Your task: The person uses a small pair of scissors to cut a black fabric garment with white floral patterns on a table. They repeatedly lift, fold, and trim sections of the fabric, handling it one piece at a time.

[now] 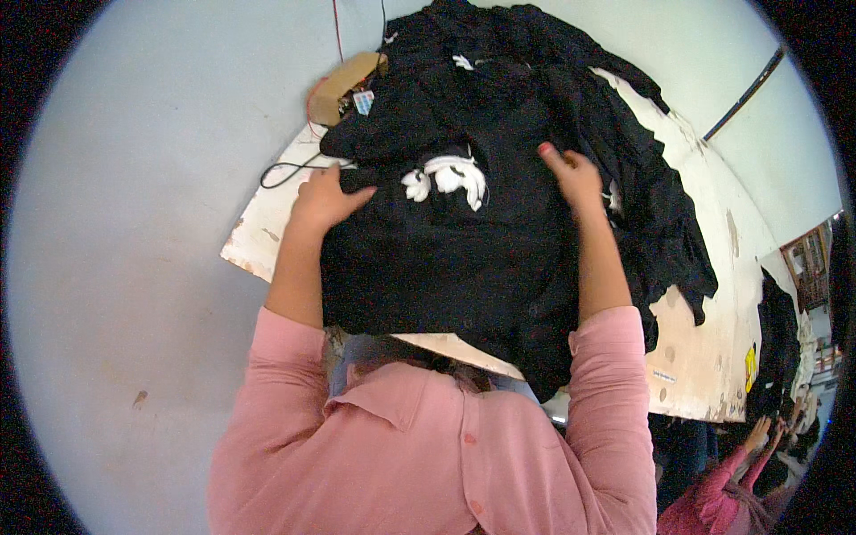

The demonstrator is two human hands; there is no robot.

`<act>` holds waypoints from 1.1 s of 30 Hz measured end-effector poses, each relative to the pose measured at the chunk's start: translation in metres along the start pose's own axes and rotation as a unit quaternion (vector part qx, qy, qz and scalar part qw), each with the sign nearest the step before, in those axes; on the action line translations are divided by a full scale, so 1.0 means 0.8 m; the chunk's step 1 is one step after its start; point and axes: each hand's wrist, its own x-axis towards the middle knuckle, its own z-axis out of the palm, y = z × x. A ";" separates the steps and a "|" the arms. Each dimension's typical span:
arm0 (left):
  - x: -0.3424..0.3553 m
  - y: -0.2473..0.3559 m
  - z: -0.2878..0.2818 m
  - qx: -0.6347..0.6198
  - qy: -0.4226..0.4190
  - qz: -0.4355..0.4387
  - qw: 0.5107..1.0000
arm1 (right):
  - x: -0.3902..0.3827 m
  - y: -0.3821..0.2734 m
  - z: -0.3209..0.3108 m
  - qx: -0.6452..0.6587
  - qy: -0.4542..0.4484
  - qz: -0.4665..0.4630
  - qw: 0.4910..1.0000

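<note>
A black garment lies spread before me on the table, its near edge hanging over the front. White floppy pieces, perhaps cloth, show at its middle. My left hand rests at the garment's left edge, with thumb stretched inward and away from the fingers. On the right side my right hand touches the black cloth, thumb pointing up and apart from its partly curled fingers. Neither hand shows a clear grip on the fabric.
More black garments are heaped along the table's far and right side. A wooden block with wires stands at the far left, beside a black cord loop. The pale table has a worn edge. Another person's hands show at lower right.
</note>
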 end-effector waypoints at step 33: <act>-0.169 0.075 -0.030 -0.167 -0.054 0.372 0.912 | -0.167 -0.153 -0.027 0.190 -0.328 -0.294 0.877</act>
